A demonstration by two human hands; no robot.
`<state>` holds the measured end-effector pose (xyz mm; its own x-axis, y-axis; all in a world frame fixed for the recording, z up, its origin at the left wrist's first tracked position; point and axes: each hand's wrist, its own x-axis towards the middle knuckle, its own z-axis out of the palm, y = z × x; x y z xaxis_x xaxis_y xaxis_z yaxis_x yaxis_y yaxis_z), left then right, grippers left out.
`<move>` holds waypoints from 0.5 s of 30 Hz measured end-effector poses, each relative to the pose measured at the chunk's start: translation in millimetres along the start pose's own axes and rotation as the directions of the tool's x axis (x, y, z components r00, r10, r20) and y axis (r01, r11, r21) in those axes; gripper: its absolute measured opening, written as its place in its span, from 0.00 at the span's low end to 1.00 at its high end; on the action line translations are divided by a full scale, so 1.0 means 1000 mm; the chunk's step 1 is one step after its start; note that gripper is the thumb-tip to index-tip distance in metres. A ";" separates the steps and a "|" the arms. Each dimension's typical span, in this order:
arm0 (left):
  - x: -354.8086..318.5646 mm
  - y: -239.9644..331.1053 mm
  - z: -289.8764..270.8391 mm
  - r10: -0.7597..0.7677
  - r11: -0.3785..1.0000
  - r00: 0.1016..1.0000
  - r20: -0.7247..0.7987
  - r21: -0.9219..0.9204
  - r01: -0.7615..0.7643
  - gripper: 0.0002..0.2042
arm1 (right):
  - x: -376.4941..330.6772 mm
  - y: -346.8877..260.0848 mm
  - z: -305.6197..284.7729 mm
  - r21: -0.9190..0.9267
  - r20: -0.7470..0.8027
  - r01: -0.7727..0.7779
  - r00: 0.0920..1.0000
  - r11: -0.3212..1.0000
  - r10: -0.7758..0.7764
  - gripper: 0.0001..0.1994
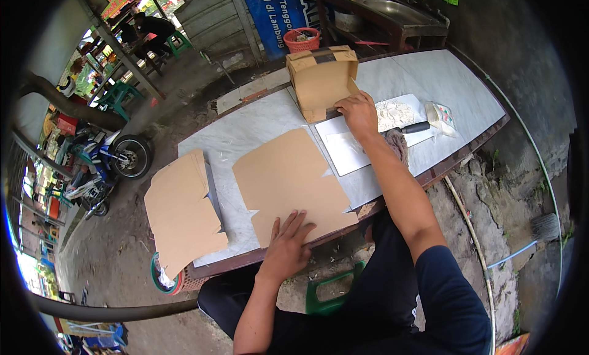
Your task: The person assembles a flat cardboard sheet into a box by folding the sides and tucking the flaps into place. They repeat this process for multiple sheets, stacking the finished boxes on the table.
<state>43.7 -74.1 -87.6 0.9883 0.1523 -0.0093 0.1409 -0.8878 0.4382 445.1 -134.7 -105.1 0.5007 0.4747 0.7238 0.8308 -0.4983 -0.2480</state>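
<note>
A flat brown cardboard sheet [288, 177] with notched edges lies on the table in front of me. My left hand [288, 244] rests flat on its near edge, fingers spread. Beyond it, an open cardboard box [325, 82] stands tilted on the table. My right hand [359, 112] reaches to the box's near right corner, its fingers bent around the edge; the fingertips are partly hidden. Below my right wrist lies a white board [340, 155]. A tool with a black handle [416, 127] rests beside a crumpled dark cloth [397, 145].
A stack of cut cardboard sheets [181, 214] overhangs the table's left edge. Whitish paste or powder [396, 114] and a plastic bag [440, 119] lie at right. A red basket [302, 41] stands behind the table, a green stool [334, 290] below, a motorbike [116, 162] at left.
</note>
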 end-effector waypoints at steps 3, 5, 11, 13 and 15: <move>0.003 0.002 0.012 -0.010 1.000 0.998 -0.063 0.004 0.010 0.27 | -0.004 -0.003 -0.003 -0.012 0.054 -0.016 0.998 1.000 0.017 0.07; 0.008 0.003 0.020 0.002 1.000 0.988 -0.156 0.016 0.001 0.28 | -0.005 -0.005 -0.008 0.013 0.041 -0.015 0.999 1.000 0.014 0.10; 0.013 -0.001 0.040 0.009 0.996 0.978 -0.209 0.092 0.011 0.29 | -0.026 -0.058 -0.050 0.386 0.096 -0.061 0.995 0.920 0.026 0.16; 0.012 -0.003 0.033 -0.006 0.999 0.983 -0.181 0.041 0.014 0.28 | -0.046 -0.083 -0.073 0.442 0.334 -0.236 0.939 0.865 0.086 0.18; 0.008 -0.014 0.034 0.021 0.999 0.976 -0.218 -0.036 -0.030 0.26 | -0.064 -0.101 -0.097 0.417 0.490 -0.340 0.865 0.843 0.106 0.19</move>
<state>51.4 -75.6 -123.9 0.9545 0.2247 0.1963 0.1093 -0.8755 0.4707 305.9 -185.5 -63.6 0.6405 0.7135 0.2841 0.6313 -0.2785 -0.7238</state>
